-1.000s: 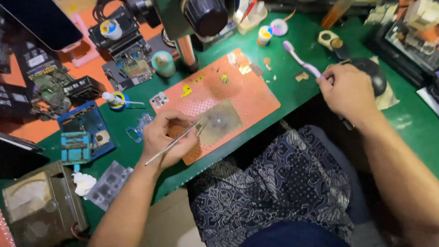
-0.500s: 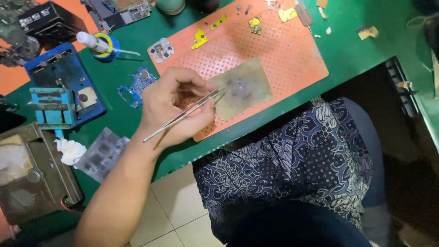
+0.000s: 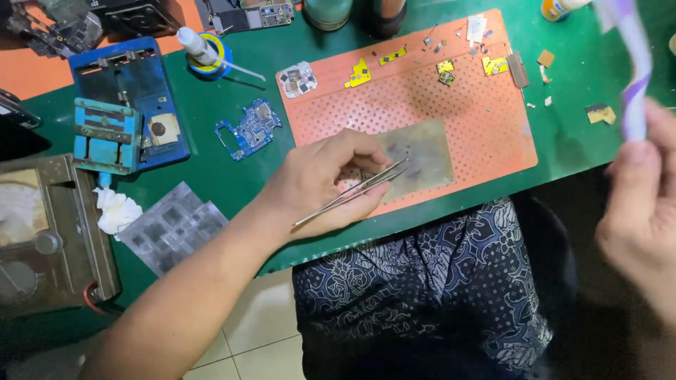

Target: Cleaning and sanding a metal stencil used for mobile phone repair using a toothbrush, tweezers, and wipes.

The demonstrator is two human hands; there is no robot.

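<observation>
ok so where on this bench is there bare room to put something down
Bare green mat lies between the blue circuit board and the left hand, and again right of the orange perforated pad, around a tan scrap. The pad's middle rows are mostly bare. Its top edge, with yellow parts, and the blue fixture corner are crowded.

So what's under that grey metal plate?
The grey metal plate lies on the orange perforated mat. The left hand with tweezers covers its near corner, so anything there is hidden.
</observation>
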